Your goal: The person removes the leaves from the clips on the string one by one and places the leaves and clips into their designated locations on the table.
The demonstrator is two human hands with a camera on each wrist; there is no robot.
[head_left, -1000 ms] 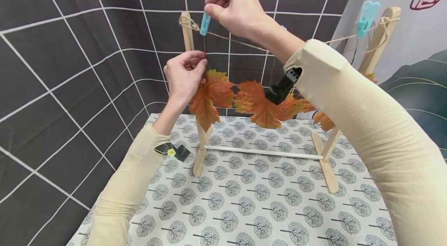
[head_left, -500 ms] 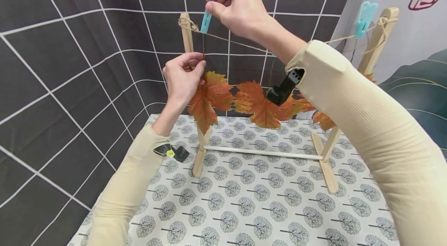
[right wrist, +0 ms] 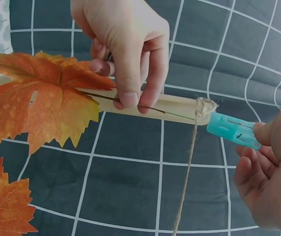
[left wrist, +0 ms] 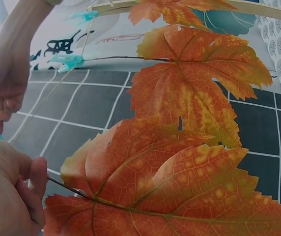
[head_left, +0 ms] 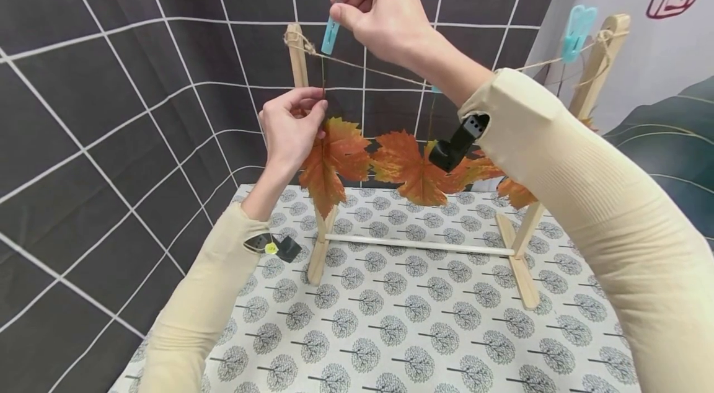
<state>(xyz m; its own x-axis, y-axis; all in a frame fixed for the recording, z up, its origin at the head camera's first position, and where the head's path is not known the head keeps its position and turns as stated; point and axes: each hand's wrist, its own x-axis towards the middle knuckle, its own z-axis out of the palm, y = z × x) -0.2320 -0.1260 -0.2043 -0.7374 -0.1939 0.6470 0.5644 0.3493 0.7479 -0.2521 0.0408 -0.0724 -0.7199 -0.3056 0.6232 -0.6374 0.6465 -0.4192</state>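
My left hand (head_left: 292, 126) pinches the thin stem (right wrist: 153, 109) of an orange-red artificial maple leaf (head_left: 334, 160) between thumb and forefinger. The leaf hangs below the fingers, and the stem's free end reaches up to the twine (head_left: 374, 69) near the left post. Above it, my right hand (head_left: 385, 12) pinches the handle end of a light blue clothespin (right wrist: 234, 130). The pin's tip is right at the twine, in line with the stem end, as the right wrist view shows. A second maple leaf (left wrist: 199, 83) hangs beside the first from its own clothespin (left wrist: 69, 61).
Wooden posts, left (head_left: 298, 64) and right (head_left: 594, 77), hold the twine, joined low by a white rod (head_left: 418, 244). Another clothespin (head_left: 577, 33) clips the twine near the right post, with a leaf (head_left: 515, 193) partly behind the right sleeve. A tree-print cloth (head_left: 368, 331) covers the table.
The clothespin in my right hand has risen slightly, its tip going from below the twine to just at it. My left hand has sunk a little with the leaf.
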